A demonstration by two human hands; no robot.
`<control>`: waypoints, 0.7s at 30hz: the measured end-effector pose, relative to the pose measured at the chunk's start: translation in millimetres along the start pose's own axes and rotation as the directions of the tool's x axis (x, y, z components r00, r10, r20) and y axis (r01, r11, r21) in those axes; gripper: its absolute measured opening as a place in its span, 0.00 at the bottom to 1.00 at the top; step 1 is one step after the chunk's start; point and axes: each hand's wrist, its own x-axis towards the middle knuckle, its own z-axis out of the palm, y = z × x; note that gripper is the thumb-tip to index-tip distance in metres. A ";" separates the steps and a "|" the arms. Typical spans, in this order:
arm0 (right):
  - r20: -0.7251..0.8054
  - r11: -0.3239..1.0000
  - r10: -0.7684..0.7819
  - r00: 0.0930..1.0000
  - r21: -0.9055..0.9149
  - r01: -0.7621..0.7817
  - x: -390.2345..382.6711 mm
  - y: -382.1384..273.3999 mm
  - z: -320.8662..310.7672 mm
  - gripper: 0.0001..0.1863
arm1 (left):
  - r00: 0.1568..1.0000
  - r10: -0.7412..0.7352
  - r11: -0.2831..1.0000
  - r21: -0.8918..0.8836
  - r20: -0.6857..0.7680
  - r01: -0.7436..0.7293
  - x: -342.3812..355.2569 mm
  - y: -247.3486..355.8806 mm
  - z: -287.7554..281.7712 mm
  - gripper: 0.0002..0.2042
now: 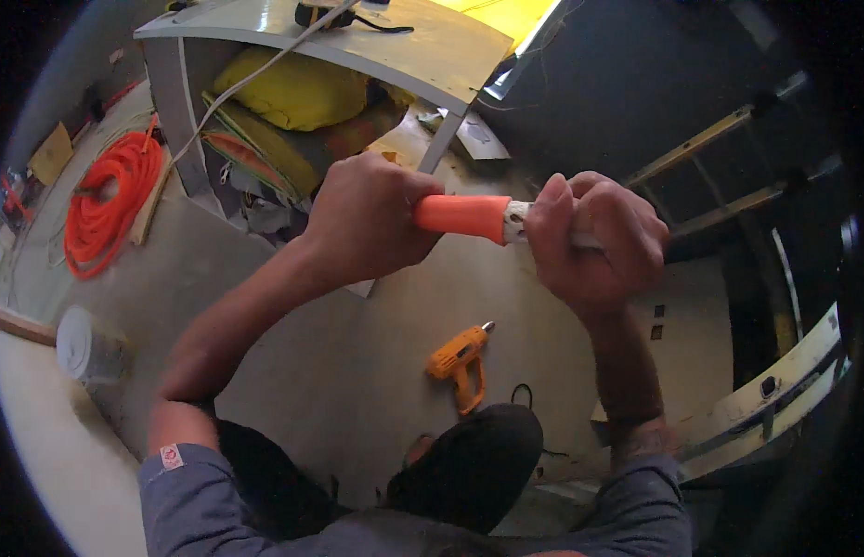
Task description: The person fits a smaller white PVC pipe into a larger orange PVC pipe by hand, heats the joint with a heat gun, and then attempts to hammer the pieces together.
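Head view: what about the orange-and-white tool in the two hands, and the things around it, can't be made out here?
- Orange-and-white tool: both ends hidden inside the left hand and right hand, so its kind is unclear.
- White part: mostly covered by the right hand's fingers; surface blurred.
- Orange drill on the floor: its bit is too small to tell.
- Yellow bundle: partly hidden under the white shelf.
- Right rim: dark, details lost.
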 end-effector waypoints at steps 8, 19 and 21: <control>-0.161 0.857 0.495 0.854 -0.073 -0.510 2.9 -19.3 15.0 0.19 | 0.981 0.042 0.944 0.328 -0.188 0.022 9.1 1.7 -8.6 0.05; -0.195 0.855 0.519 0.832 0.125 -0.504 -14.6 -8.3 28.2 0.18 | 0.997 -0.012 0.984 0.179 -0.077 0.025 9.4 -9.4 -9.1 0.05; -0.155 0.956 0.292 0.944 0.045 -0.288 -10.9 -1.8 21.8 0.18 | 0.997 0.005 0.998 0.056 -0.080 -0.001 8.4 -10.6 -10.3 0.05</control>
